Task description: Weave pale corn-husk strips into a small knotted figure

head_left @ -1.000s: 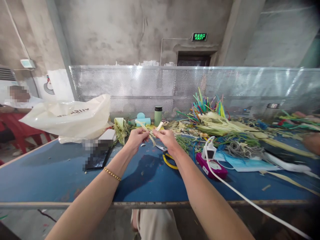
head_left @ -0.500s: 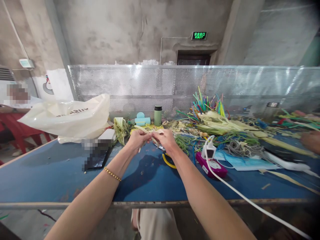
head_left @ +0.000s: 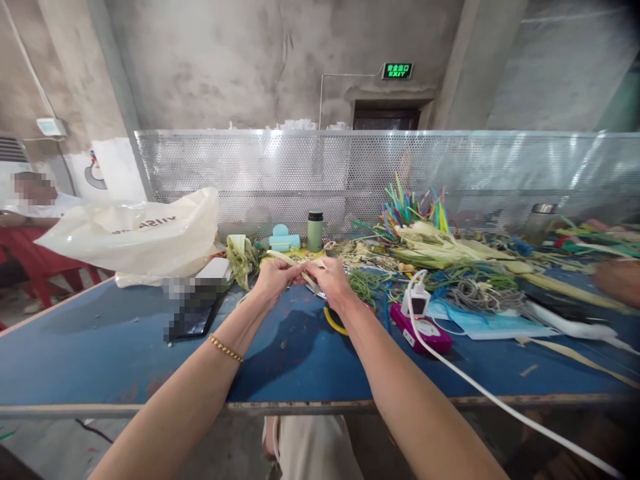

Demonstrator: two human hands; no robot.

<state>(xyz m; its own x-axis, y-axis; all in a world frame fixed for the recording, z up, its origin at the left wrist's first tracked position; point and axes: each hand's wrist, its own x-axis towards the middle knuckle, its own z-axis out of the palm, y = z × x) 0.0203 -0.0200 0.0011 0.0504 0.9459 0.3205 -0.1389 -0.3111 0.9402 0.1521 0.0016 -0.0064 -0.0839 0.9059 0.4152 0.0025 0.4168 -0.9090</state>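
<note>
Above the blue table [head_left: 280, 380], my left hand [head_left: 273, 279] and my right hand [head_left: 329, 280] meet at the fingertips. Both are closed in a pinch on a pale, flat strip [head_left: 285, 258] that looks like dried corn husk. One end of the strip sticks up behind the left fingers. Its middle is hidden by my fingers. A tool with yellow handles [head_left: 335, 321] lies under my right wrist, partly covered. Behind my hands stands a green bottle [head_left: 315, 232], and a crumpled husk bunch [head_left: 239, 260] lies left of them.
A large cream plastic bag [head_left: 135, 230] and a dark phone-like device [head_left: 197, 313] are on the left. To the right are a purple box with a charger [head_left: 425, 330], a white cable, corn husks [head_left: 440, 247], wire coils [head_left: 473, 293] and a blue mask [head_left: 500, 325]. Perforated metal panels [head_left: 250, 160] border the back.
My hands stay together on the strip, with the right hand turned slightly. The strip's end that hung below my left hand no longer shows. A person's hand at the far right shifted slightly.
</note>
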